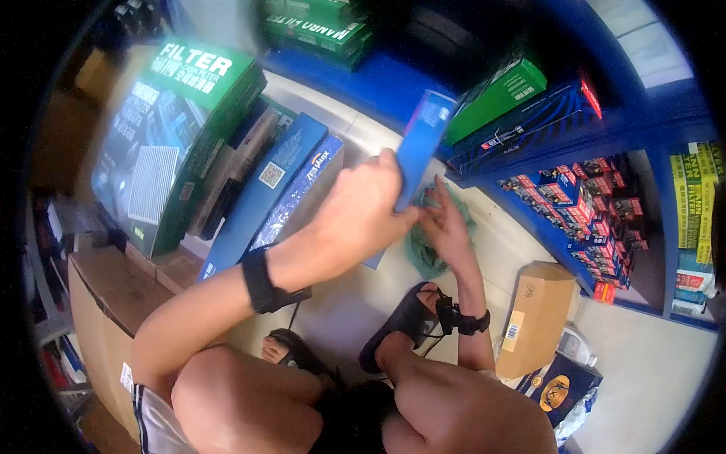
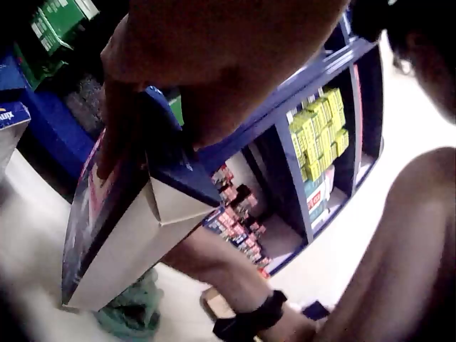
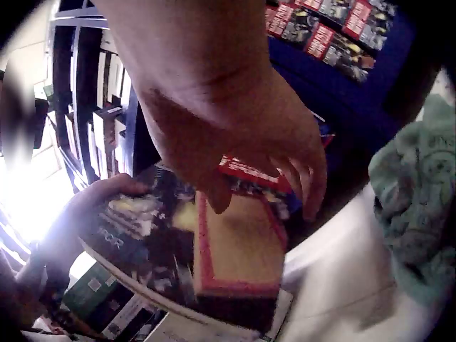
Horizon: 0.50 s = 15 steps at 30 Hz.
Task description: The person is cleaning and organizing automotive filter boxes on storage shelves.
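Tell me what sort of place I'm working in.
Probably a car-parts shop or its stockroom: the large green-topped box reads "CABIN FILTER", yellow boxes also say "FILTER", and the blue shelving holds stacks of small boxes.

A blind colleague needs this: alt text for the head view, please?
A person's left hand grips a blue box; the right hand is near its lower end. A large filter box stands at left, blue shelving at right.
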Each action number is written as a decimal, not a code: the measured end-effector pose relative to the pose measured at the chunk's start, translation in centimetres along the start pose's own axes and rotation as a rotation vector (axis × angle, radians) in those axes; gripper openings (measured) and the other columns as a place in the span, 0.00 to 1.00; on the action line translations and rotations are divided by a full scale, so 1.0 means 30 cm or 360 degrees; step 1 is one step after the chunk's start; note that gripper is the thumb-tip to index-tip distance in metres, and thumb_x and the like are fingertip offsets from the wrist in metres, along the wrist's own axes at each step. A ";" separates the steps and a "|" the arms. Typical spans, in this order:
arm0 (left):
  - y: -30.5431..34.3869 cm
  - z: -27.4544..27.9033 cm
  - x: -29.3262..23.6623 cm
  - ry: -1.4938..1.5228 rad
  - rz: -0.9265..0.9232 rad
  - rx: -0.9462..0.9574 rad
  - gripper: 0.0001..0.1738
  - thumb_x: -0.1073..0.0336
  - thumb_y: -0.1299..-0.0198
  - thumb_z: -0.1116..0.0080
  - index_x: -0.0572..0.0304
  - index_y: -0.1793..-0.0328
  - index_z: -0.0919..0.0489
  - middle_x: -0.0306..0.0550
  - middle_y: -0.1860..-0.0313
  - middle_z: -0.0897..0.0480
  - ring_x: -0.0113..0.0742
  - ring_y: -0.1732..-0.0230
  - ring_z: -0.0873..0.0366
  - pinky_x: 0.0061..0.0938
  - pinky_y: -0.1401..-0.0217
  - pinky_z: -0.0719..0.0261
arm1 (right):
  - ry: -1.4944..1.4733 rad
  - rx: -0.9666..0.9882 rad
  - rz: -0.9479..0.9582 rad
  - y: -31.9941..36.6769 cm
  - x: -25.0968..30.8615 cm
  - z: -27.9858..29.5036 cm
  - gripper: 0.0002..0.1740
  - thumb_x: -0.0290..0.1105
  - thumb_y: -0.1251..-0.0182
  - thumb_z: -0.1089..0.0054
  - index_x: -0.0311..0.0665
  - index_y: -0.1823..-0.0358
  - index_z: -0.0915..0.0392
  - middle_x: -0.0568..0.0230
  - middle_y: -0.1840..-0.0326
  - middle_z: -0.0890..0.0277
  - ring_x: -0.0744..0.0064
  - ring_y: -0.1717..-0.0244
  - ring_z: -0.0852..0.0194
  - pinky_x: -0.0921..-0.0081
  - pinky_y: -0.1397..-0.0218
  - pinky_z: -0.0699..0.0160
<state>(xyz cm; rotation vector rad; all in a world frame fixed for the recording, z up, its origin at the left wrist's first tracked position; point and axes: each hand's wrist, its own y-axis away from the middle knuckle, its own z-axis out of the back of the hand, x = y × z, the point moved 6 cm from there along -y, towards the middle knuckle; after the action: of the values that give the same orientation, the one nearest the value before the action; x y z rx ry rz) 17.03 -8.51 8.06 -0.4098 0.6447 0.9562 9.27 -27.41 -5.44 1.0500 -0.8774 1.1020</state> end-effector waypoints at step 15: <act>0.029 -0.274 0.084 -0.0002 0.0048 -0.0108 0.30 0.66 0.43 0.27 0.75 0.44 0.33 0.70 0.56 0.18 0.71 0.60 0.14 0.55 0.57 0.11 | 0.0274 -0.0306 0.0007 -0.161 0.100 0.020 0.33 0.51 0.14 0.44 0.36 0.20 0.29 0.44 0.38 0.12 0.49 0.40 0.11 0.59 0.36 0.17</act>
<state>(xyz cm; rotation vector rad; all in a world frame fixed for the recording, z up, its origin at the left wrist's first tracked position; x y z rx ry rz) 14.66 -11.32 0.23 -0.4604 0.6198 1.0091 14.65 -27.72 -3.53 0.7830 -0.8297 1.0720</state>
